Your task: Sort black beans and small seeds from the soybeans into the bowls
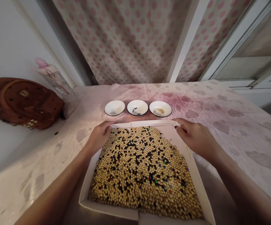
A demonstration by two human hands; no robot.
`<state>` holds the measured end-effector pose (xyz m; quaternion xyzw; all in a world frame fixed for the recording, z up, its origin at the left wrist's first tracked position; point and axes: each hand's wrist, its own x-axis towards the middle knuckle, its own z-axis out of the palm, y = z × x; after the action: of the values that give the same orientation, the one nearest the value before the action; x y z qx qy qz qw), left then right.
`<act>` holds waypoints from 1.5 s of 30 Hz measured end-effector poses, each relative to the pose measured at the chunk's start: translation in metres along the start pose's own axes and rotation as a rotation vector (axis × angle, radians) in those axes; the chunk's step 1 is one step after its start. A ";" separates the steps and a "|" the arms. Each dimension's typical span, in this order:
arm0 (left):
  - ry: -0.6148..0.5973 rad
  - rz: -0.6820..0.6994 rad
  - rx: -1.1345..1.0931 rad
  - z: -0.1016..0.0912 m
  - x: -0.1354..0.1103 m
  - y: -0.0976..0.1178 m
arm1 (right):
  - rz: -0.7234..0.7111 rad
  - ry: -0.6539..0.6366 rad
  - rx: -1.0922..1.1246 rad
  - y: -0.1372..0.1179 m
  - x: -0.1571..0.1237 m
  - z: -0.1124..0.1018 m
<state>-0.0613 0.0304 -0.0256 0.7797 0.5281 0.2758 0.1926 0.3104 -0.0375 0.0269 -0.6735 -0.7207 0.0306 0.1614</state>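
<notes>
**Left grip slack, right grip hard to read on a white cardboard tray**

Left grip lies open, fingers draped over the far rim. Right grip's fingertips sit at the far corner; pinching or only touching, I can't tell from here. Tray sits on the table, heaped with soybeans flecked with black and coloured beads. Looks light but flimsy, and that round load will roll: best held by opposite rims, kept level. Three white dishes stand just beyond.
</notes>
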 end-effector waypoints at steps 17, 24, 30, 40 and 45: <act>0.047 -0.007 -0.025 0.001 -0.002 0.002 | 0.066 -0.120 -0.068 0.019 0.007 0.043; 0.057 -0.018 -0.052 -0.001 -0.004 0.005 | 0.056 -0.114 -0.093 0.020 0.004 0.042; 0.137 -0.007 -0.166 -0.005 -0.010 0.007 | -0.122 0.153 -0.028 -0.002 0.002 0.025; -0.110 0.370 0.040 -0.015 -0.035 0.048 | -0.317 0.086 0.194 -0.038 0.016 0.028; -0.461 0.419 0.215 0.001 -0.052 0.071 | -0.277 0.102 0.243 -0.034 0.014 0.036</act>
<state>-0.0249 -0.0441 0.0036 0.9291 0.3249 0.0684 0.1627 0.2678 -0.0205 0.0047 -0.5442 -0.7882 0.0608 0.2808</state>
